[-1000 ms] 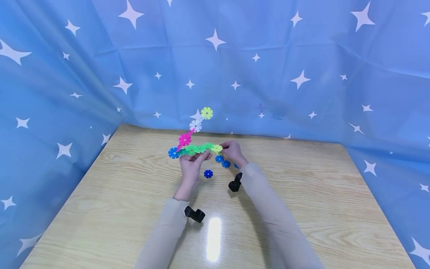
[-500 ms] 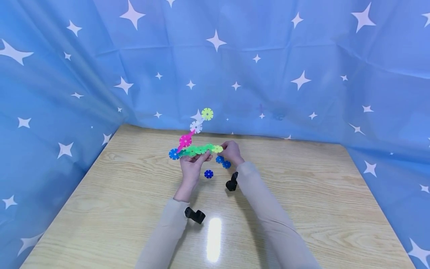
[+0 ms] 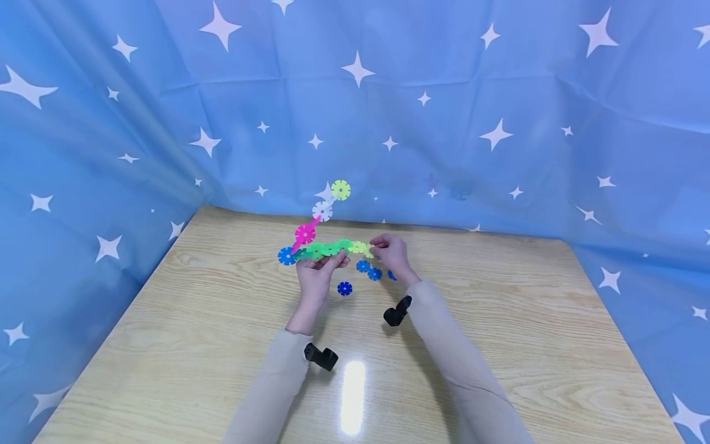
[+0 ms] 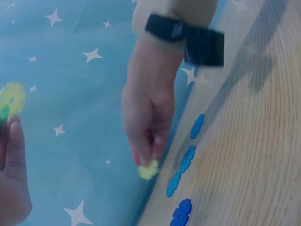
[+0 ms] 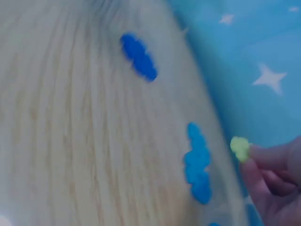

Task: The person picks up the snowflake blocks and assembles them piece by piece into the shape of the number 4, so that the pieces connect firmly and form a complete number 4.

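My left hand [image 3: 315, 280] holds a chain of linked notched plastic discs above the table, gripping its green discs [image 3: 330, 248] between thumb and fingers. A yellow disc [image 4: 11, 99] forms the chain's right end. On the left, a blue disc [image 3: 287, 256] joins a branch of pink discs [image 3: 305, 234], white discs [image 3: 322, 211] and a top yellow-green disc [image 3: 341, 190]. My right hand [image 3: 392, 254] pinches a single yellow disc [image 5: 240, 148] just right of that end. A gap shows between the two yellow discs in the left wrist view.
On the wooden table [image 3: 222, 296], below the hands, lie a dark blue disc [image 3: 344, 288] and several lighter blue discs [image 3: 363, 266]. A blue star-patterned curtain [image 3: 421, 135] stands behind the table and along its sides.
My right hand has shifted slightly right, away from the chain's end, so the yellow disc it pinches now shows beside the end disc. The left hand and chain have hardly moved.
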